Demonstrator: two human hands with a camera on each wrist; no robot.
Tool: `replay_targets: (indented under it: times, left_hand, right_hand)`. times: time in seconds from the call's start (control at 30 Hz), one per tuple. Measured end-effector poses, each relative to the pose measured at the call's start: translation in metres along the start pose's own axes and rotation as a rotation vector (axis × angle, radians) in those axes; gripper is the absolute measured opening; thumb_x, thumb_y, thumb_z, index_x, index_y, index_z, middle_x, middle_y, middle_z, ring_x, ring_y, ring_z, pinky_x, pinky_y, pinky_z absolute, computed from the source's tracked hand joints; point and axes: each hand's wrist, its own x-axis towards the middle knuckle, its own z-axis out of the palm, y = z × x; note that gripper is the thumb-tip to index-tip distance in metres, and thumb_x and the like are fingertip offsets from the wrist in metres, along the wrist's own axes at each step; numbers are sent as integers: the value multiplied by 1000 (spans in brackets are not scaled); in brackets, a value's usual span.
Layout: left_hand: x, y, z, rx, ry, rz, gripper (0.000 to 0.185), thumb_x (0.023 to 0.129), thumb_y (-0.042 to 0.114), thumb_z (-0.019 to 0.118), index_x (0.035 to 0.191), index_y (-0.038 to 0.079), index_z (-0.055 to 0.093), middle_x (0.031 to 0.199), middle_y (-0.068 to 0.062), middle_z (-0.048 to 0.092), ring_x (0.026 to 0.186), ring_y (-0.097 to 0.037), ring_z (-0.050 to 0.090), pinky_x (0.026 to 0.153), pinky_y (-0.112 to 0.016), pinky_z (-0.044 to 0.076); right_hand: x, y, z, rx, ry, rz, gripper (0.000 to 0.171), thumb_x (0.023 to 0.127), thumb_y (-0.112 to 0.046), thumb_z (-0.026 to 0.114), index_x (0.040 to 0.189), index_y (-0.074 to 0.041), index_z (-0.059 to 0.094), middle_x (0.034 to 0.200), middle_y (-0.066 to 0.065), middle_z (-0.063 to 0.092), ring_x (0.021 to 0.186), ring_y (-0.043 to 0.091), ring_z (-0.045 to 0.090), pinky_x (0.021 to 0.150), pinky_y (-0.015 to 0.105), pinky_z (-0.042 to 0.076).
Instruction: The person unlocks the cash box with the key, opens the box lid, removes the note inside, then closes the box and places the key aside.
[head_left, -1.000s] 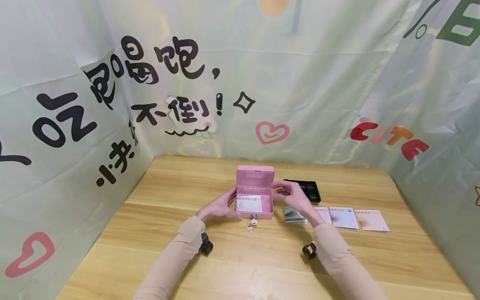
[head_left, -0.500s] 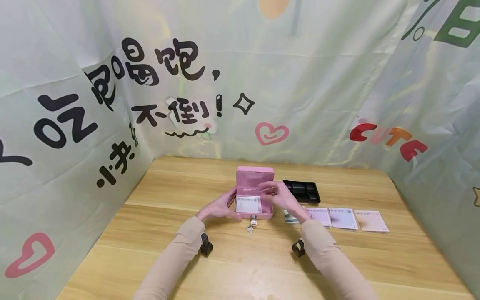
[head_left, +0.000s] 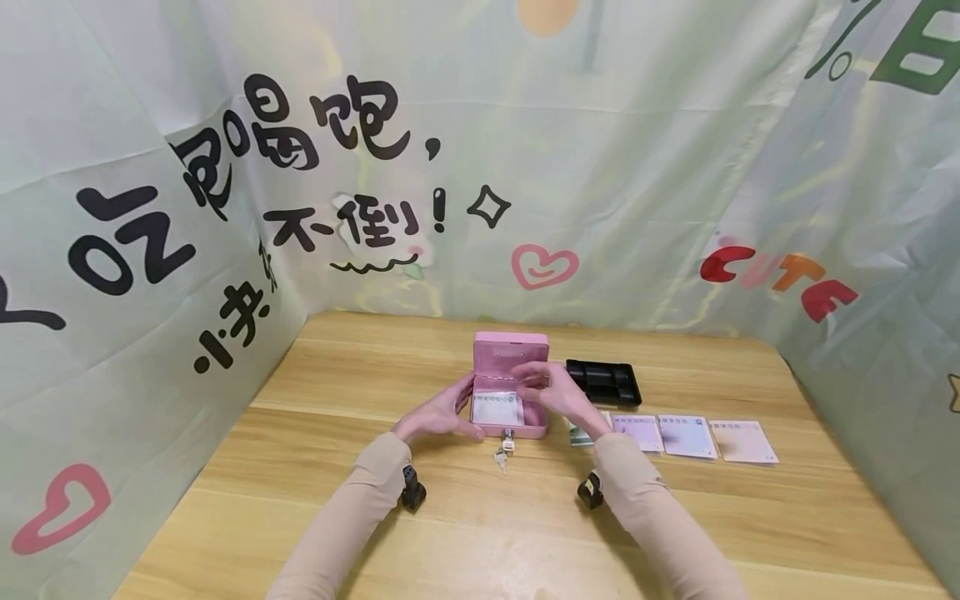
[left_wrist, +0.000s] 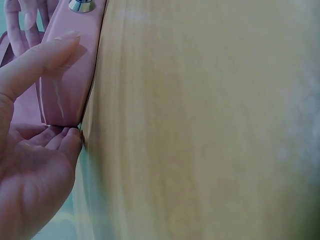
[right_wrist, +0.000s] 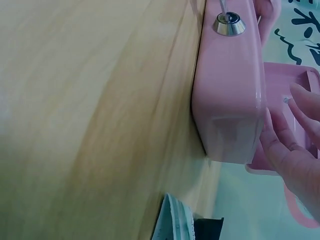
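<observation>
A pink cash box point(head_left: 534, 431) stands on the table with its lid point(head_left: 498, 346) raised. My left hand point(head_left: 442, 412) grips its left front corner; in the left wrist view the thumb point(left_wrist: 47, 59) lies along the front face and the fingers bend against the side. Inside the box, toward the left, lies a stack of banknotes point(head_left: 497, 408). Over the box's right half hovers my right hand point(head_left: 561, 392), its fingers loosely bent and nothing visible between them. Its fingertips reach past the box rim in the right wrist view; whether they touch anything inside cannot be told.
Keys point(head_left: 501, 457) hang from the lock point(head_left: 508, 439) at the box front. A black compartment tray point(head_left: 617, 385) lies behind my right hand. Right of the box are green notes point(head_left: 581, 433), purple notes point(head_left: 641, 433), blue notes point(head_left: 686, 437) and pink notes point(head_left: 745, 442) in a row.
My right hand has moved left, from beside the box's right wall to over its inside. My left hand has stayed at the left corner, and the box has not moved.
</observation>
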Motion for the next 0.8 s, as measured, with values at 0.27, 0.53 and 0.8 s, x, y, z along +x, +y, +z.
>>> replay_targets:
  times: [0.27,0.53,0.8]
  left_hand:
    - [1,-1,0,-2,-9,19,116,77,2,82,162,4,3,169,-20,13,157,-37,15,131,-51,14]
    - [2,-1,0,4,-5,18,117,76,1,82,162,5,3,169,-19,14,157,-37,16,131,-50,14]
    - [2,-2,0,-14,-12,17,117,76,0,81,162,3,0,170,-19,11,157,-36,14,131,-49,13]
  right_hand:
    - [4,6,2,-48,-20,22,40,89,3,66,128,6,62,126,28,66,118,41,64,103,47,57]
    - [8,7,8,-24,-112,-23,40,88,7,64,127,14,58,125,33,64,116,45,63,103,47,57]
    - [14,6,12,-27,-191,-55,39,88,9,63,127,14,59,129,33,63,121,46,62,107,50,54]
